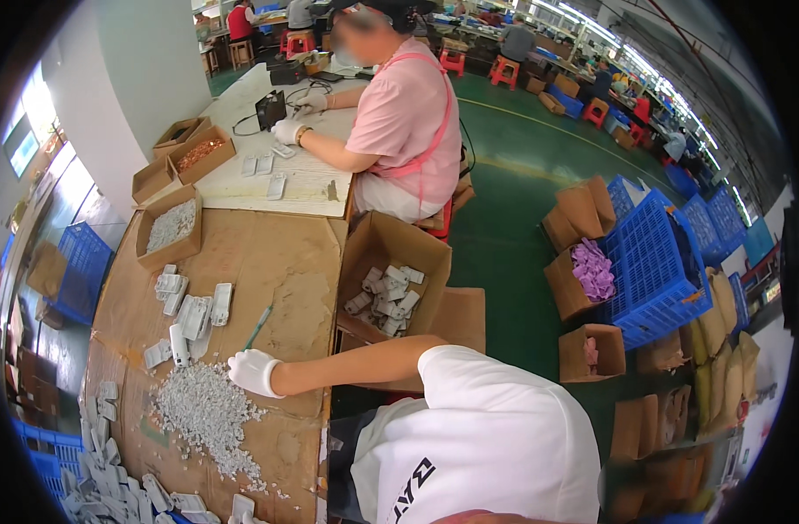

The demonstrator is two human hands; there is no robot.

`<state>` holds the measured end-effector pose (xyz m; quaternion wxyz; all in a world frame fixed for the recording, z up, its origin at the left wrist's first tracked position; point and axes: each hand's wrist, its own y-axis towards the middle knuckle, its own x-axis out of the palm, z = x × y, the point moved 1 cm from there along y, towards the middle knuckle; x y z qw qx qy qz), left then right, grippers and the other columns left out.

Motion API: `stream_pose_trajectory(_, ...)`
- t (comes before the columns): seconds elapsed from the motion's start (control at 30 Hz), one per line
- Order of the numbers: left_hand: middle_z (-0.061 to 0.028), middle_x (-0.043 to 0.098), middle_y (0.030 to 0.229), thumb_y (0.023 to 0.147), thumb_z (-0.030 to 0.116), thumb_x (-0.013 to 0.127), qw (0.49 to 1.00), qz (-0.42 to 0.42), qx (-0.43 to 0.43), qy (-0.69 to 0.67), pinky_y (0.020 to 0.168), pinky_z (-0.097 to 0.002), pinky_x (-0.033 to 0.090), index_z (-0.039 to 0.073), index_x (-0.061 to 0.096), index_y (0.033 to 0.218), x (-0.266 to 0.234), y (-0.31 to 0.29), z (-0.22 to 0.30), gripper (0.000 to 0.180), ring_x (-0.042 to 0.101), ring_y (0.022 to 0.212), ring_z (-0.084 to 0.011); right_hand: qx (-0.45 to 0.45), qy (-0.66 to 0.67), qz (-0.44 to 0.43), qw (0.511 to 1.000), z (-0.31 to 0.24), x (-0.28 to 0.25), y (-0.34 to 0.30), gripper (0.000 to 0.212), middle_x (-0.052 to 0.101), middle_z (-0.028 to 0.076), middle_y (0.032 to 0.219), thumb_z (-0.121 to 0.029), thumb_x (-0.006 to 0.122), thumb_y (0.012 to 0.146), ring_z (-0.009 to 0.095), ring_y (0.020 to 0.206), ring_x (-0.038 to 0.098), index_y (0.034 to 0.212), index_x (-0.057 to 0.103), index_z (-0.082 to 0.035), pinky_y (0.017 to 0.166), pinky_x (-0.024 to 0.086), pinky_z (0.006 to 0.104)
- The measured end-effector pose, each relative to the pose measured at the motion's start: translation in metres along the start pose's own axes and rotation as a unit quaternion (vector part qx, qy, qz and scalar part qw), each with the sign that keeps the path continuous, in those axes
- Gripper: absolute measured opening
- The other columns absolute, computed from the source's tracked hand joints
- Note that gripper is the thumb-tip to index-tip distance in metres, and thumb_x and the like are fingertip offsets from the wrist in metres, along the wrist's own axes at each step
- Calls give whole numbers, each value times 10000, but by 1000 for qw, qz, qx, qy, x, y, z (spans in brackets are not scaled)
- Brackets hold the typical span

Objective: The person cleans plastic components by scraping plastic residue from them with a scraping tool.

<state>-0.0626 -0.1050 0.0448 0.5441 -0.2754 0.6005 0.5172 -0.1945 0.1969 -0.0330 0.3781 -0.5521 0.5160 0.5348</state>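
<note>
My right hand (254, 373), in a white glove, rests at the right edge of a heap of small pale plastic pieces (203, 406). Its fingers are curled together, and what they hold, if anything, is hidden. A thin teal stick-like tool (259, 327) slants up from the glove's far edge; whether it is gripped or only lies there does not show. Left of the hand are a white cylinder (179, 346) and several flat grey-white plastic housings (194, 316). My left hand is out of the picture; a strip of bare skin (478, 518) shows at the bottom edge.
Cardboard (251, 249) covers the table. More housings (111, 489) pile up at the near left. A box of housings (391, 240) stands right of the table. A pink-clad co-worker (408, 122) sits beyond, gloved hands on a small black device. Blue crates (653, 271) stand right.
</note>
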Motion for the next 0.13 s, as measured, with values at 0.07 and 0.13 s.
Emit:
stream_pose_trajectory(0.07, -228, 679, 1017, 912, 103, 598, 992, 85, -56, 71, 846, -500, 516, 79, 713, 1120, 26, -11, -15, 239, 644, 917, -386, 36, 11, -6, 999, 2, 8, 8, 96, 695, 161, 917, -104, 677, 769, 304, 880, 710, 818, 715, -31, 715, 584, 384)
stream_pose_trajectory(0.13, -209, 689, 1030, 928, 147, 605, 969, 167, -116, 142, 866, -507, 508, 89, 709, 1128, 54, -23, -28, 233, 651, 943, -359, 68, 25, -13, 997, 1, 10, 16, 96, 689, 165, 893, -119, 646, 805, 304, 862, 715, 815, 699, -40, 697, 589, 394)
